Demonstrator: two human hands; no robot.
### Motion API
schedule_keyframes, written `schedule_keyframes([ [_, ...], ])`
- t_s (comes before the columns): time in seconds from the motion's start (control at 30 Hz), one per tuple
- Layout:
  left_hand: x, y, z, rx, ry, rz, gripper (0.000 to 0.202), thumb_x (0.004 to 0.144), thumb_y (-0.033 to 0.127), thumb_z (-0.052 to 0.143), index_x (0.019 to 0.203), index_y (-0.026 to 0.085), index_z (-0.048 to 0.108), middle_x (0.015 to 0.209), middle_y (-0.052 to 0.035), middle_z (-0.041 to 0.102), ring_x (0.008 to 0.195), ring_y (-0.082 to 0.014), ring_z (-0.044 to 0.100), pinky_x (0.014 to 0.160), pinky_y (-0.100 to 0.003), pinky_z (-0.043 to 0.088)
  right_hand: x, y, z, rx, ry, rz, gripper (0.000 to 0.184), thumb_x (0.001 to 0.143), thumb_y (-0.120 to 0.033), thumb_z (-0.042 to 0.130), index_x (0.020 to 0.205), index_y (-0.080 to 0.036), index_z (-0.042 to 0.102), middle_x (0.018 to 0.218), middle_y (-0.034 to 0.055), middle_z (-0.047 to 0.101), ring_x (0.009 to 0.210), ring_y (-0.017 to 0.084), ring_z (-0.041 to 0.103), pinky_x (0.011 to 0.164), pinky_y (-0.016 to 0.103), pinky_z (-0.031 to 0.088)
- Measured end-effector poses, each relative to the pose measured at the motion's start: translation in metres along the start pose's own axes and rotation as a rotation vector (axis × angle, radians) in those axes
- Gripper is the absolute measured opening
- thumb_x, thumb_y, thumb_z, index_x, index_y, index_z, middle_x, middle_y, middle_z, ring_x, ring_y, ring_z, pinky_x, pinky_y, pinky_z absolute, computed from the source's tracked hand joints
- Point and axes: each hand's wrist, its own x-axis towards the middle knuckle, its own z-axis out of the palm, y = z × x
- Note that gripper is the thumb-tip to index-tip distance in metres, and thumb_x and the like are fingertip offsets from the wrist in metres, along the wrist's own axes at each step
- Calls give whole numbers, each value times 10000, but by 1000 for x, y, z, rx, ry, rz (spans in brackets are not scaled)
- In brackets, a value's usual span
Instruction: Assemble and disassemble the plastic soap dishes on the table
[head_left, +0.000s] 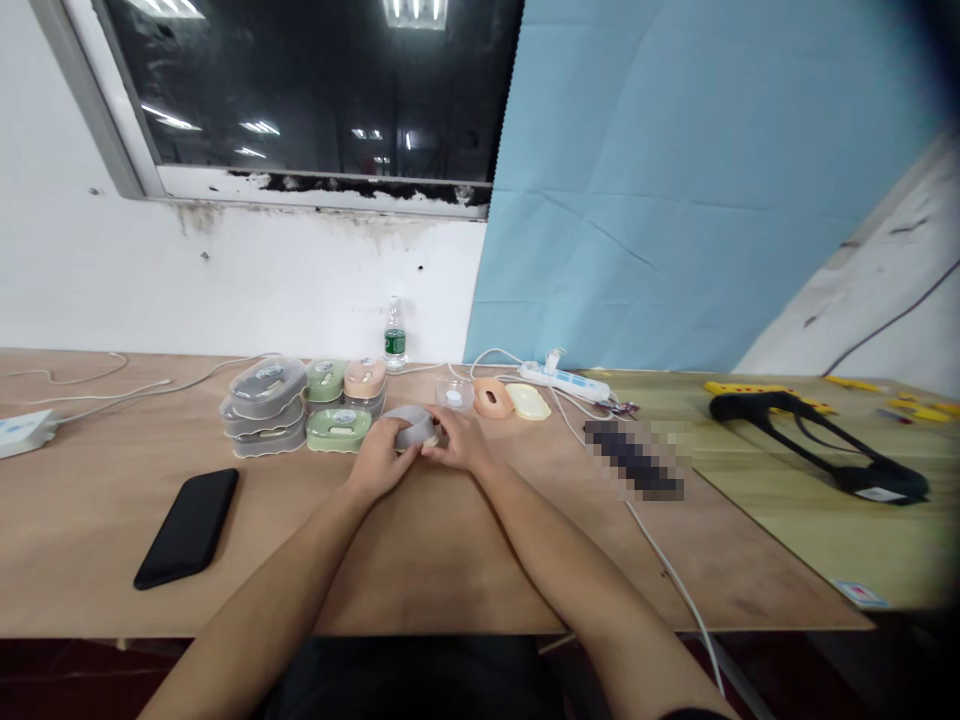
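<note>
Both my hands meet over the middle of the wooden table (465,560). My left hand (381,455) is curled around a small grey oval case (412,426), gripping it from the left. My right hand (459,436) pinches the case's right end, where a small pale part shows between my fingers. Just left of my hands lies a green oval case (339,428). Behind it stand stacked cases in grey (264,404), green (325,380) and peach (365,378).
A black phone (188,526) lies at the left front. A clear lid (454,393), a peach piece (493,398) and a cream piece (528,401) sit behind my hands. A white power strip (564,381), a water bottle (395,337), cables and a black stand (817,438) are farther off.
</note>
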Motion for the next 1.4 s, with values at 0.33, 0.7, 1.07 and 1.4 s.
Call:
schedule_keyframes([
  [0.33,2,7,-4,-53,215,31,301,847,379,582,1078,196,521,1085,-92,598,1047,-226,565,916,-395,446,-2,5,4,-16,44,155,679,802,-562,560,1313,-136,421,969,82,653,664,148,589,673,282,478],
  [0.7,2,-7,5,11,221,178,265,836,271,594,1075,194,509,1183,-107,562,1164,-239,508,963,-431,436,2,-34,22,38,124,37,342,913,-491,405,918,-181,548,737,43,584,669,163,545,626,268,422],
  [1.07,-2,-2,7,134,-41,103,413,839,371,571,1213,201,524,1279,-115,513,1215,-271,464,1028,-458,399,-6,44,-13,-189,476,381,284,924,-281,386,1106,-195,587,1030,100,594,1013,222,534,890,360,428],
  [1.4,-5,-6,12,175,-160,65,445,823,422,573,1190,171,559,1271,-128,524,1188,-273,479,1031,-440,386,-31,92,-20,-270,456,739,297,858,-368,467,943,-166,668,941,96,535,905,221,518,837,346,421],
])
